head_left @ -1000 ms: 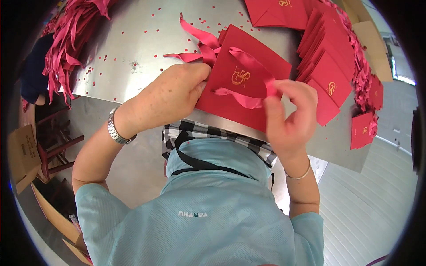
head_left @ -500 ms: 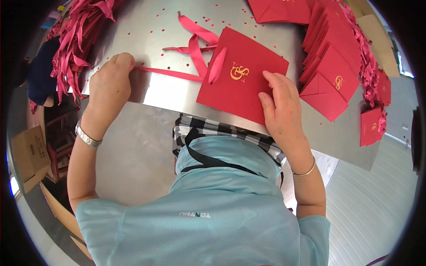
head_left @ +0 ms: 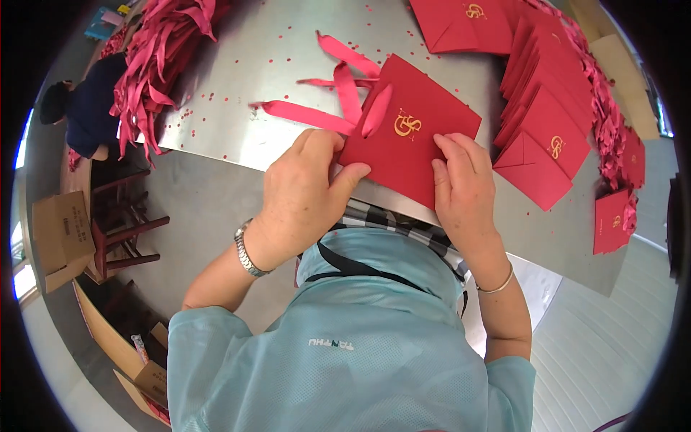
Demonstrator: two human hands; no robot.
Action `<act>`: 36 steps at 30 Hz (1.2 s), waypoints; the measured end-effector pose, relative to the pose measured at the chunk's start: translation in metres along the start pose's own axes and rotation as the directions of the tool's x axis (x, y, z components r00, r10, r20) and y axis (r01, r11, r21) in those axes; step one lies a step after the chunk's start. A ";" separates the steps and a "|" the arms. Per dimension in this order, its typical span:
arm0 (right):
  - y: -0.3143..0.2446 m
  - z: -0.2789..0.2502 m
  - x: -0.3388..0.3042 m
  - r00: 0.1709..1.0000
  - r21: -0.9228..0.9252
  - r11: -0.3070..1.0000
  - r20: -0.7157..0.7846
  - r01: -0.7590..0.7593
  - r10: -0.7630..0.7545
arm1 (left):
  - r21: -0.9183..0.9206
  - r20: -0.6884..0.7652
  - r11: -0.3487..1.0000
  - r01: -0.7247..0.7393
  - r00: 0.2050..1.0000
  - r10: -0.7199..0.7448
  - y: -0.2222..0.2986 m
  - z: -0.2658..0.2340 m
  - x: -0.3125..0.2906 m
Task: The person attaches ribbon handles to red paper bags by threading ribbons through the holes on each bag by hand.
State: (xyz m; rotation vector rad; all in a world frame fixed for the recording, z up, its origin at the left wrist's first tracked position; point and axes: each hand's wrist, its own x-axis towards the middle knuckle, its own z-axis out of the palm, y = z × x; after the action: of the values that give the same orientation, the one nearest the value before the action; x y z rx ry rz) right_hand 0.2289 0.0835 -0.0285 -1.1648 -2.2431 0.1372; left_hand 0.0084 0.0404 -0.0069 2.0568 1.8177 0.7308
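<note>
Grey metal table point(head_left: 561, 234): shiny, stretching across the upper part of the view, its near edge in front of the person.
Light blue shirt point(head_left: 360, 374): short-sleeved, on the person; a black-and-white checked cloth point(head_left: 392, 222) shows between it and the table.
Fanned red bags point(head_left: 536, 122): overlapping in a row at the right, well clear of the left hand.
Pink ribbon bundle point(head_left: 147, 83): hanging over the table's far left side.
Cardboard box point(head_left: 61, 237): at the left, beside a dark red wooden stool point(head_left: 129, 230).
Red bag point(head_left: 399, 162): flat and turned at a slant near the table's front edge, between the two hands.
Left hand point(head_left: 306, 191): at the bag's left corner, fingers curled, thumb stretched toward the bag; whether they grip anything cannot be told.
Right hand point(head_left: 466, 183): over the bag's right edge, fingers bent and slightly parted, tips resting on its face.
Ribbon ends point(head_left: 348, 93): spread left of the bag.
Ribbon loop point(head_left: 377, 114): lying on the bag's left part.
Watch point(head_left: 246, 248): silver, on the left wrist.
Gold emblem point(head_left: 408, 127): on the bag's face.
Red dots point(head_left: 286, 96): scattered over the metal.
</note>
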 end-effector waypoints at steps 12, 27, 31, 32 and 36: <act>0.011 -0.075 0.024 0.946 0.519 0.832 -0.121 -0.197 0.299 | -0.804 -0.306 0.563 -0.192 0.945 -0.116 0.026 -0.027 0.025; 0.254 -0.220 -0.166 -0.010 0.388 0.530 -0.814 -0.754 0.581 | -0.774 -0.092 0.629 -0.080 0.996 0.015 0.027 0.027 0.059; 0.283 -0.177 -0.197 0.110 -0.094 0.060 -0.917 -0.994 0.383 | -0.714 0.051 0.699 0.028 0.999 0.012 0.029 0.033 0.057; 0.283 -0.177 -0.193 0.109 0.004 0.239 -0.883 -0.971 0.457 | -0.699 0.085 0.712 0.068 0.996 -0.011 0.030 0.030 0.052; 0.294 -0.199 -0.226 0.038 0.221 0.448 -0.866 -0.866 0.499 | -0.677 0.166 0.736 0.000 0.974 0.153 0.038 0.050 0.063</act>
State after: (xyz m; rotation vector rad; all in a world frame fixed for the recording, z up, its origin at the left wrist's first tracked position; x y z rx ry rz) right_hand 0.6460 0.0526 -0.0737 -1.9251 -0.5641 -0.4561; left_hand 0.0721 0.1013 -0.0167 1.6338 1.1068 0.9725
